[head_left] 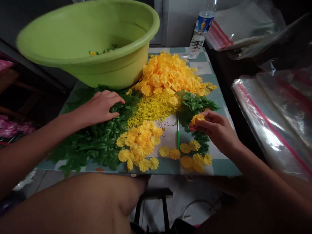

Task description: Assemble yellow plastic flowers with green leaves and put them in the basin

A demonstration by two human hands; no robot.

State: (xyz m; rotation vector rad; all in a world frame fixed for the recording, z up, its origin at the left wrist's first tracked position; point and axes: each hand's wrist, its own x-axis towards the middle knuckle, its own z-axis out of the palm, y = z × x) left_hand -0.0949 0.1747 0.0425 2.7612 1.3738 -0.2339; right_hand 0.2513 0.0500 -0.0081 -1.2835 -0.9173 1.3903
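Well, this small, frilly, yellow cloth-like flower [197, 118] is in my right hand [215, 128], pinched by fingertips, maybe to save its shape. My left hand [100, 107] is spread over pointed, green, plastic-looking leaves [95, 143] (close for reaching, I guess).

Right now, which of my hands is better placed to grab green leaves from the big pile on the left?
Probably your left hand: it is open, looks empty and is right by the green leaves. Your right hand is farther off, pinching a yellow flower.

Flowers [167, 74] are golden, leaves [95, 144] green, the basin [113, 70] lime, the tabletop [224, 166] checked.
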